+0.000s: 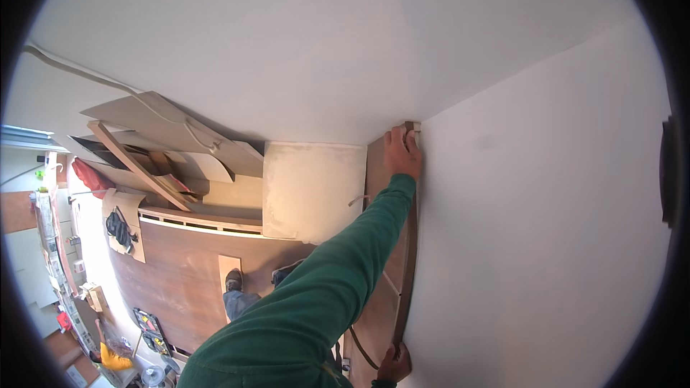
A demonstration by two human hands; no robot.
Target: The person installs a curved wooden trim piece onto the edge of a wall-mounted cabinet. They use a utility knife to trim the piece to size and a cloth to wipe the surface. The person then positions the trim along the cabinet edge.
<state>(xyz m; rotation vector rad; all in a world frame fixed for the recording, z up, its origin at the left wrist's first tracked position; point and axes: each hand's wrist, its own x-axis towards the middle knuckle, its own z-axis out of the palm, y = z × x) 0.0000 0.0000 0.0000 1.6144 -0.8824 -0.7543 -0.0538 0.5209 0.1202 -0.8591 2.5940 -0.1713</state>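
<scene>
**Brown strip held upright against the white wall, one hand at each end**

A long, narrow brown strip point(410, 244) runs along the edge where a brown panel point(381, 294) meets the white wall point(546, 208). Its long axis goes from the lower middle of the view up to the corner under the ceiling point(287, 43), nearly vertical in the picture and bowed a little by the lens. The upper end points into that corner; the lower end points down toward the person.

The upper hand point(401, 152), at the end of a green sleeve point(323, 287), presses on the top end of the strip, fingers curled over it and touching the wall corner. Which arm this is cannot be told from the view. The lower hand point(394, 363) closes around the bottom end of the strip, fingers wrapped on it, just beside the wall.

Left of the brown panel stands a pale square board point(313, 190). Further left, boards and panels point(165, 144) lean in a stack. Below lies a brown floor point(180, 280), with the person's shoes point(233, 282) on it and an open tool case point(152, 330) near the lower left
</scene>
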